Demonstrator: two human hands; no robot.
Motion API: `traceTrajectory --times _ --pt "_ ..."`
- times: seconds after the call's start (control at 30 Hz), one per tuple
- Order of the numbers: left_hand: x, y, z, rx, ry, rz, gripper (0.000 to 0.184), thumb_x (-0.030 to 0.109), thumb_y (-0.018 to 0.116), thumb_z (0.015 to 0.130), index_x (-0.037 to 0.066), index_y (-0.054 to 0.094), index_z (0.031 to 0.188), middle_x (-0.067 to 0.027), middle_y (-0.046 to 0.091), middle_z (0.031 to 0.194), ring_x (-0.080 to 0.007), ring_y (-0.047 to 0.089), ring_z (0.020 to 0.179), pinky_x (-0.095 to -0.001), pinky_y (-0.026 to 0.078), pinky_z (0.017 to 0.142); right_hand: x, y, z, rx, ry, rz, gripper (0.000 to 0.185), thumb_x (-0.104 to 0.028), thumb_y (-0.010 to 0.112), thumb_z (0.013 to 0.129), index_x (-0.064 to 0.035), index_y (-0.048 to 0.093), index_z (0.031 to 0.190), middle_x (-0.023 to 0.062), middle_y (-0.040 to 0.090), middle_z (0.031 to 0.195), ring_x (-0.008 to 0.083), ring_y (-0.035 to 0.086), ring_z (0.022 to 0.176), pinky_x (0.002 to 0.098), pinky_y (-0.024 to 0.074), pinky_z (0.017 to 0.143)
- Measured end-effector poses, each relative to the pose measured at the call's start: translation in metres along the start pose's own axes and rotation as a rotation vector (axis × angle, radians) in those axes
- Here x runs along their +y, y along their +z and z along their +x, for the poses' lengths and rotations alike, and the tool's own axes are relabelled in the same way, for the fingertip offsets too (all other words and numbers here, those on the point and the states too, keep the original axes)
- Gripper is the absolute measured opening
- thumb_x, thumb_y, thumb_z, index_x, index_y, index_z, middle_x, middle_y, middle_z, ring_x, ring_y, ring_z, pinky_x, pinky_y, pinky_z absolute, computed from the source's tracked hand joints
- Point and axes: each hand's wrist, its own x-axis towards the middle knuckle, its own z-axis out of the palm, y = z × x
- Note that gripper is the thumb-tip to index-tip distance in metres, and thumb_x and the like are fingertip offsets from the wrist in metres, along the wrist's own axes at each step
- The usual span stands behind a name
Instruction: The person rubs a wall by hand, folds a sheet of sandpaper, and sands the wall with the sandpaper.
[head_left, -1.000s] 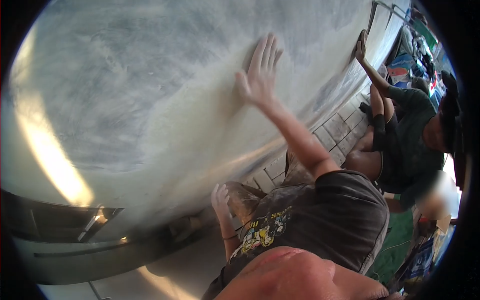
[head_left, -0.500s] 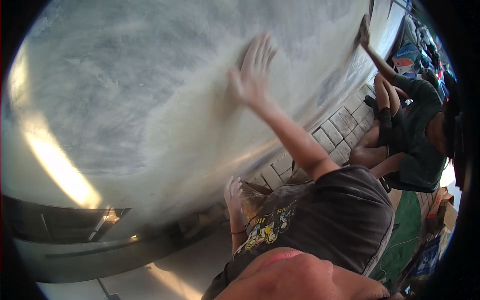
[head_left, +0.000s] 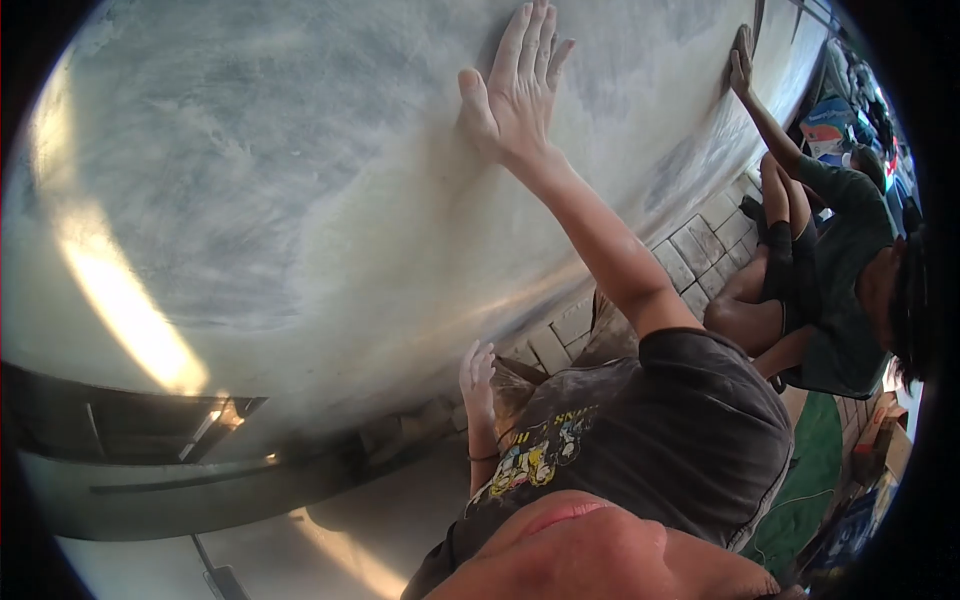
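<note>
A large, smooth grey-and-white surface [head_left: 350,230] with cloudy, dusty patches fills the upper and left view. My right hand [head_left: 515,95] lies against it with the palm side toward the surface, fingers stretched up and thumb apart. Pale powder coats its fingers. My left hand [head_left: 478,375] is lower down, close to my chest and near the surface's lower edge. Its fingers are loosely apart and whitened, and no object shows in it. Whether it touches the surface I cannot tell.
At right, a co-worker [head_left: 850,270] sits low, with one hand [head_left: 741,62] on the same surface. Paving blocks [head_left: 695,245] run along its base. A dark recessed opening [head_left: 130,415] is at lower left. Green sheeting [head_left: 805,480] and cardboard [head_left: 880,430] are at right.
My right hand has moved up along the surface and shows sharper than before. My left hand has risen slightly. The co-worker's hand stays on the surface.
</note>
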Motion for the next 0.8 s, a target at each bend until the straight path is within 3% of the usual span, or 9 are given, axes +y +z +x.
traceTrajectory --times 0.1,0.23,0.33,0.4,0.47,0.5,0.63,0.73,0.8 --pt "-0.014 -0.014 0.006 0.006 -0.041 0.035 0.051 0.024 0.06 0.099 0.007 0.045 0.145 -0.0107 0.062 0.132 -0.0204 0.058 0.116 -0.0357 0.045 0.098 0.004 0.028 -0.052 0.034 -0.017 -0.037 0.091 -0.055 0.041 0.096 0.0148 0.017 0.15 0.0348 0.01 0.159 0.0464 0.002 0.151 0.0621 -0.0079 0.117" --pt "-0.002 -0.011 -0.003 0.079 -0.109 0.036 0.049 0.021 0.06 0.099 0.007 0.045 0.145 -0.0108 0.063 0.131 -0.0202 0.057 0.118 -0.0351 0.044 0.101 0.013 0.02 -0.047 -0.023 -0.11 -0.1 0.092 -0.058 0.036 0.098 0.0132 0.011 0.152 0.0329 0.008 0.16 0.0444 0.0 0.151 0.0609 -0.0127 0.116" --pt "0.006 -0.015 -0.012 0.083 -0.068 0.01 0.049 0.021 0.06 0.099 0.007 0.046 0.144 -0.0107 0.063 0.131 -0.0204 0.057 0.119 -0.0343 0.043 0.103 -0.004 -0.009 0.011 -0.019 0.023 0.01 0.092 -0.053 0.036 0.099 0.0174 0.005 0.15 0.0382 0.002 0.158 0.0491 -0.009 0.149 0.0625 -0.0148 0.114" --pt "-0.002 -0.022 -0.006 0.082 -0.051 0.006 0.049 0.02 0.06 0.099 0.007 0.046 0.144 -0.0107 0.063 0.131 -0.0198 0.058 0.117 -0.0339 0.043 0.101 0.002 0.011 -0.025 0.001 0.016 -0.011 0.091 -0.055 0.033 0.1 0.0163 0.005 0.15 0.0371 0.002 0.158 0.0478 -0.007 0.15 0.0622 -0.0154 0.114" --pt "-0.009 -0.028 -0.002 0.085 -0.059 0.012 0.049 0.019 0.06 0.098 0.007 0.046 0.144 -0.0107 0.063 0.131 -0.0195 0.058 0.116 -0.0336 0.044 0.099 0.003 0.027 -0.081 -0.038 -0.065 -0.062 0.088 -0.056 0.032 0.1 0.0128 0.014 0.152 0.032 0.005 0.161 0.0418 -0.003 0.152 0.0586 -0.016 0.116" --pt "-0.008 -0.028 -0.001 0.1 -0.072 0.027 0.049 0.019 0.06 0.098 0.007 0.046 0.144 -0.0107 0.063 0.131 -0.0193 0.058 0.115 -0.0333 0.044 0.098 0.002 0.02 -0.073 -0.085 -0.1 -0.124 0.088 -0.052 0.031 0.1 0.0148 0.005 0.151 0.0357 0.003 0.159 0.0467 -0.002 0.15 0.0631 -0.0131 0.114" --pt "-0.003 -0.02 -0.007 0.111 -0.05 -0.022 0.05 0.02 0.061 0.098 0.007 0.046 0.144 -0.0103 0.063 0.13 -0.0182 0.058 0.113 -0.0326 0.045 0.096 -0.015 -0.005 0.02 0.023 0.019 0.005 0.087 -0.046 0.034 0.099 0.0182 0.006 0.149 0.0382 0.003 0.158 0.0502 -0.003 0.149 0.0622 -0.0145 0.114" --pt "-0.003 -0.019 0.002 0.071 0.005 -0.028 0.052 0.022 0.062 0.098 0.007 0.045 0.144 -0.0102 0.063 0.131 -0.0183 0.058 0.114 -0.0332 0.045 0.096 -0.009 0.014 -0.022 0.024 -0.008 -0.027 0.086 -0.044 0.035 0.098 0.0177 0.006 0.15 0.0355 0.001 0.16 0.0471 -0.004 0.15 0.0617 -0.0147 0.114" --pt "-0.01 -0.023 0.004 0.083 -0.073 0.039 0.052 0.023 0.061 0.098 0.007 0.044 0.145 -0.0108 0.063 0.131 -0.0185 0.057 0.115 -0.0343 0.044 0.098 0.002 0.027 -0.062 0.001 -0.1 -0.115 0.087 -0.045 0.037 0.098 0.0179 0.007 0.15 0.0346 0.0 0.16 0.045 -0.007 0.151 0.0614 -0.0154 0.114"
